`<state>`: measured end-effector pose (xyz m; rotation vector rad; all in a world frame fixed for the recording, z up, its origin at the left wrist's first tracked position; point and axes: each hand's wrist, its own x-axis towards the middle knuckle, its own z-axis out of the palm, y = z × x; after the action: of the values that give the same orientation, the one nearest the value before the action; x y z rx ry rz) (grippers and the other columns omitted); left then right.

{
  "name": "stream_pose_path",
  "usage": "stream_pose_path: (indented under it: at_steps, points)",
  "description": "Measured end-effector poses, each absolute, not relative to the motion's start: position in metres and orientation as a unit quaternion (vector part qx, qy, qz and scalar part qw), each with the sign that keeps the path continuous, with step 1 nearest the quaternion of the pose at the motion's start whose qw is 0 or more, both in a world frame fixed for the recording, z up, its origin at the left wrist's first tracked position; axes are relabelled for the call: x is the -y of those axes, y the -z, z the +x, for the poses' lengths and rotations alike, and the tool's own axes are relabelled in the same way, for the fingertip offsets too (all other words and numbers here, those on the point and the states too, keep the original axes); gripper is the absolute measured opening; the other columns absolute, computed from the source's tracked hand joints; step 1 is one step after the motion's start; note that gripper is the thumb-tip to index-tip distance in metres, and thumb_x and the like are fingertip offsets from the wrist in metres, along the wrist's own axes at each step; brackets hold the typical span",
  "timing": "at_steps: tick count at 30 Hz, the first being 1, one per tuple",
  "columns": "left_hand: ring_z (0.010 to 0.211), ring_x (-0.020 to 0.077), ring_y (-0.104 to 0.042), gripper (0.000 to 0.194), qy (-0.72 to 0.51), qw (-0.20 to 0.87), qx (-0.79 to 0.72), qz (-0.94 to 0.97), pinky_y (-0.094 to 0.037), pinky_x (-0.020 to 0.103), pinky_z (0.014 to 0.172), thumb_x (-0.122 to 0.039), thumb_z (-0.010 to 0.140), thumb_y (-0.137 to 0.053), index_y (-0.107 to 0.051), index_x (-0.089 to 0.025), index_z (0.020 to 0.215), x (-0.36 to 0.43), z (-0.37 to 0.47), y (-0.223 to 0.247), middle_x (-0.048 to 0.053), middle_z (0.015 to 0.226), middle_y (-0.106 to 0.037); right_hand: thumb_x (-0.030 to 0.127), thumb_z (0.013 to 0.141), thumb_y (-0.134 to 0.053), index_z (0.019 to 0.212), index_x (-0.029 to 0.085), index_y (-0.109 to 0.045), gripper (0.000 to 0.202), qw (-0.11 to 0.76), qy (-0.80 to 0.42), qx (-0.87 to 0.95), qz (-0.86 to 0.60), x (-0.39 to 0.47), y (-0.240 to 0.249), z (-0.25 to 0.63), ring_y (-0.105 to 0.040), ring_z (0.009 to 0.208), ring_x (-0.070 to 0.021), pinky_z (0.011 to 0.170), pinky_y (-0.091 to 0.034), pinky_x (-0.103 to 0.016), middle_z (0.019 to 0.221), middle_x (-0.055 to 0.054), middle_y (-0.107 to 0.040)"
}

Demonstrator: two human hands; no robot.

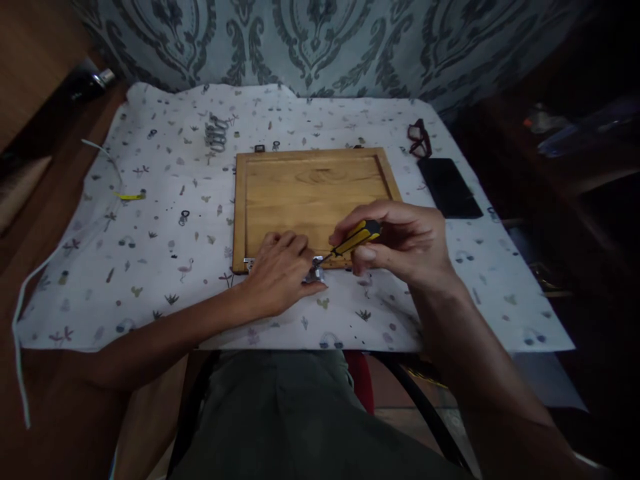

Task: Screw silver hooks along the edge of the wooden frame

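Note:
A framed wooden panel (310,200) lies flat on a white patterned cloth (175,300). At its near edge sits a small metal piece (315,272), partly covered by my left hand (280,270). That hand lies over the panel's edge with its fingers close together, pressing the metal piece. My right hand (400,240) pinches the yellow and black handle of a screwdriver (356,238), whose tip points down-left onto the metal piece. Another bit of metal (247,262) shows at the panel's near left corner.
Several metal pieces (216,133) stand at the back left. Glasses (419,139) and a black phone (450,188) lie right of the panel. A yellow item (130,197) and a white cable (37,270) are at the left. Patterned fabric (315,40) hangs behind.

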<state>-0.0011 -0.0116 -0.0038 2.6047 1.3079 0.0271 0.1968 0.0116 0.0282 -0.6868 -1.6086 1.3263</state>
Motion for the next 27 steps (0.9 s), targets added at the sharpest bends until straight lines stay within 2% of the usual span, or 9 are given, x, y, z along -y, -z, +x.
stream_pose_path:
  at_steps: [4,8,12,16,22,27]
  points:
    - [0.125,0.0324,-0.054,0.053,-0.010,0.126,-0.447,0.885,-0.040,0.048,0.103,-0.058,0.094,-0.065,-0.070,-0.013,0.121,0.013,-0.001,0.002,0.014,0.132,-0.064,0.027,0.085,-0.083,0.111,0.024,-0.080,0.027,0.400,-0.570,0.671,-0.254,-0.017,-0.035,0.197,-0.066,0.052,-0.0059,0.048,-0.058,-0.017,0.093,-0.001,-0.078]
    - [0.123,0.0314,-0.057,0.052,-0.031,0.122,-0.449,0.885,-0.043,0.048,0.102,-0.055,0.092,-0.070,-0.068,-0.014,0.124,0.014,-0.001,0.006,0.013,0.132,-0.065,0.031,0.081,-0.086,0.102,0.020,-0.081,0.024,0.421,-0.586,0.644,-0.255,-0.018,-0.025,0.195,-0.063,0.047,-0.0050,0.044,-0.052,-0.014,0.081,0.001,-0.077]
    - [0.118,0.0314,-0.059,0.051,-0.041,0.106,-0.448,0.887,-0.045,0.049,0.100,-0.055,0.091,-0.071,-0.069,-0.013,0.120,0.013,-0.002,0.010,0.014,0.128,-0.067,0.038,0.079,-0.087,0.096,0.018,-0.080,0.027,0.442,-0.580,0.630,-0.267,-0.017,-0.017,0.196,-0.062,0.046,-0.0047,0.042,-0.051,-0.014,0.083,-0.001,-0.077]
    - [0.116,0.0311,-0.059,0.050,-0.041,0.105,-0.443,0.889,-0.045,0.047,0.098,-0.056,0.091,-0.071,-0.069,-0.014,0.117,0.014,-0.002,0.008,0.012,0.120,-0.068,0.033,0.079,-0.087,0.095,0.020,-0.080,0.021,0.467,-0.570,0.623,-0.264,-0.015,-0.017,0.197,-0.059,0.045,-0.0039,0.040,-0.050,-0.013,0.082,0.000,-0.078]
    - [0.118,0.0306,-0.057,0.050,-0.017,0.117,-0.449,0.886,-0.041,0.045,0.100,-0.059,0.092,-0.068,-0.070,-0.014,0.115,0.011,0.000,0.004,0.012,0.117,-0.066,0.032,0.074,-0.091,0.085,0.021,-0.079,0.020,0.518,-0.477,0.667,-0.245,-0.019,-0.016,0.195,-0.063,0.049,-0.0072,0.035,-0.048,-0.014,0.079,0.000,-0.078]
    - [0.114,0.0301,-0.056,0.050,-0.019,0.108,-0.447,0.888,-0.039,0.043,0.097,-0.058,0.092,-0.068,-0.071,-0.012,0.111,0.012,-0.001,0.004,0.011,0.112,-0.066,0.030,0.078,-0.088,0.090,0.023,-0.080,0.016,0.516,-0.476,0.669,-0.243,-0.017,-0.017,0.197,-0.065,0.051,-0.0079,0.037,-0.051,-0.014,0.081,0.000,-0.080]
